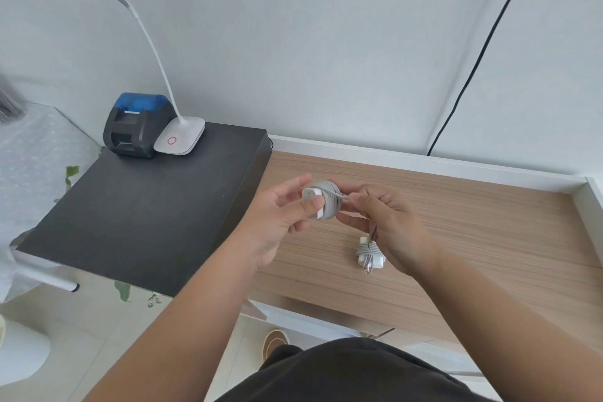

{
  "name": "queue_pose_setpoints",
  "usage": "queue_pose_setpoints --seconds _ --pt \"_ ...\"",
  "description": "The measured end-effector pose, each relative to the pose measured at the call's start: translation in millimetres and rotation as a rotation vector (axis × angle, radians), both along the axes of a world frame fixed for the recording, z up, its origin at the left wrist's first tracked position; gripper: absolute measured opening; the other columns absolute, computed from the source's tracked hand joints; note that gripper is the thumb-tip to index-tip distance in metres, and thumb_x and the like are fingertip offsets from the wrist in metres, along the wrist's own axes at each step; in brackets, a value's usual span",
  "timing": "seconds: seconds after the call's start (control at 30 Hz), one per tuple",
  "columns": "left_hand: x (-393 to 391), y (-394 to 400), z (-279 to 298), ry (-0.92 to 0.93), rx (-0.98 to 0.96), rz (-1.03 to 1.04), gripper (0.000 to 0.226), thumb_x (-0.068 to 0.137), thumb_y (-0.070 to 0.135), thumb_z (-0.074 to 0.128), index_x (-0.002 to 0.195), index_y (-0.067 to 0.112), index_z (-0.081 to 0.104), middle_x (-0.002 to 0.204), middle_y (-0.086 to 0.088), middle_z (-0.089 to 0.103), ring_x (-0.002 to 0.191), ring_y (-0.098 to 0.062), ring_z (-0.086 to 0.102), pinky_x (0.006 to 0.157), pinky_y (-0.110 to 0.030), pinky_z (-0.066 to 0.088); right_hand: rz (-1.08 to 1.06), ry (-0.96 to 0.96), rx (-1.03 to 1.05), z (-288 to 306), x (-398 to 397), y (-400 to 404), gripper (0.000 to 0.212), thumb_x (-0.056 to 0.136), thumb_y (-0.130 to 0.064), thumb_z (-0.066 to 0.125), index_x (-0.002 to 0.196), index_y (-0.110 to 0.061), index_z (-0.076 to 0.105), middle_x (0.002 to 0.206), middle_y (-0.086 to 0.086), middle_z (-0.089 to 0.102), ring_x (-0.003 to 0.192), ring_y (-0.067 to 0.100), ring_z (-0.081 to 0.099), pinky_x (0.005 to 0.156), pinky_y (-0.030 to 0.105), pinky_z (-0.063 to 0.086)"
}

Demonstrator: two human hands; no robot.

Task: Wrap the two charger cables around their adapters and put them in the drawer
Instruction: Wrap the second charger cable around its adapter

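The left hand (280,209) held a white adapter (314,202) above the drawer (489,215), thumb pressed on its face, grey cable (331,199) coiled round it. The right hand (385,222) pinched the cable's end beside the coil. A second wrapped adapter (368,253) lay in the drawer, below the right hand

I take this for a home office corner. I see a wood-grain tabletop (473,222) with a white raised rim against a plain pale wall, a black side table (130,222) carrying a small printer (133,124) and a white gooseneck desk lamp (179,137), and a tiled floor (98,336) below.
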State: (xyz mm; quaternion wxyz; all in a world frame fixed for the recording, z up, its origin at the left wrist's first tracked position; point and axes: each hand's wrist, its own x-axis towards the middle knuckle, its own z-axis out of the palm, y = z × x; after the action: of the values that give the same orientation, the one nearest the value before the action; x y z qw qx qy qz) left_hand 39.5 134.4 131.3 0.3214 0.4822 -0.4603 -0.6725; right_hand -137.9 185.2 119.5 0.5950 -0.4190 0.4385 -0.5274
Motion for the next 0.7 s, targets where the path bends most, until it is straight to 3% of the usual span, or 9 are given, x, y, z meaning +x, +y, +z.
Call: queue_pose_setpoints --seconds 0.07,0.2,0.33,0.5,0.57,0.63,0.7 --pt "4 -1 2 -0.015 -0.015 -0.112 0.059 0.076 0.026 0.075 0.133 0.024 0.057 0.112 0.002 0.07 0.083 -0.011 0.061 0.064 -0.02 0.048 0.038 0.061 0.001 3 -2 0 0.038 0.099 -0.006 0.044 0.063 -0.011 0.055 0.126 0.001 0.066 0.109 0.022 0.064 0.086 0.031 0.053" --pt "6 0 5 -0.064 -0.079 -0.178 0.051 0.087 0.017 0.07 0.133 0.033 0.056 0.118 0.003 0.069 0.095 -0.01 0.068 0.074 -0.024 0.055 0.06 0.269 -0.076 8 -7 -4 0.032 0.098 -0.006 0.046 0.068 -0.003 0.054 0.123 0.0 0.067 0.115 0.016 0.062 0.099 0.04 0.049" --pt "3 7 2 0.016 -0.062 -0.164 0.051 0.084 0.012 0.071 0.129 0.03 0.058 0.12 -0.006 0.067 0.089 -0.016 0.071 0.075 -0.028 0.057 0.019 0.569 -0.249 13 -10 -7 0.034 0.092 -0.024 0.053 0.074 0.005 0.057 0.121 -0.008 0.067 0.111 0.005 0.063 0.097 0.037 0.049" --pt "-10 18 4 0.355 0.029 0.021 0.047 0.072 0.005 0.069 0.116 0.02 0.058 0.098 -0.009 0.069 0.078 -0.022 0.071 0.07 -0.028 0.059 -0.08 0.573 -0.399 19 -6 -11 0.025 0.091 -0.012 0.058 0.068 -0.003 0.056 0.119 -0.002 0.065 0.111 0.005 0.062 0.092 0.023 0.048" --pt "-13 21 4 0.422 0.025 0.076 0.048 0.068 0.005 0.069 0.112 0.02 0.055 0.102 -0.014 0.066 0.077 -0.027 0.07 0.065 -0.026 0.06 -0.141 0.594 -0.38 19 -6 -14 0.023 0.092 -0.012 0.06 0.069 -0.009 0.06 0.116 -0.003 0.066 0.102 0.007 0.065 0.085 0.027 0.05" --pt "-14 22 4 0.449 -0.01 0.074 0.047 0.071 0.003 0.072 0.11 0.021 0.053 0.107 -0.016 0.063 0.079 -0.029 0.069 0.062 -0.024 0.058 -0.154 0.52 -0.329 17 -5 -17 0.022 0.092 -0.01 0.06 0.072 0.0 0.06 0.108 0.0 0.071 0.094 0.02 0.067 0.079 0.038 0.054" --pt "-12 21 1 0.49 -0.031 0.057 0.051 0.071 0.006 0.082 0.109 0.021 0.051 0.114 -0.016 0.061 0.085 -0.031 0.068 0.063 -0.024 0.058 -0.143 0.392 -0.293 16 -3 -18 0.022 0.092 -0.004 0.059 0.075 0.008 0.058 0.104 0.003 0.073 0.094 0.03 0.068 0.077 0.041 0.058"
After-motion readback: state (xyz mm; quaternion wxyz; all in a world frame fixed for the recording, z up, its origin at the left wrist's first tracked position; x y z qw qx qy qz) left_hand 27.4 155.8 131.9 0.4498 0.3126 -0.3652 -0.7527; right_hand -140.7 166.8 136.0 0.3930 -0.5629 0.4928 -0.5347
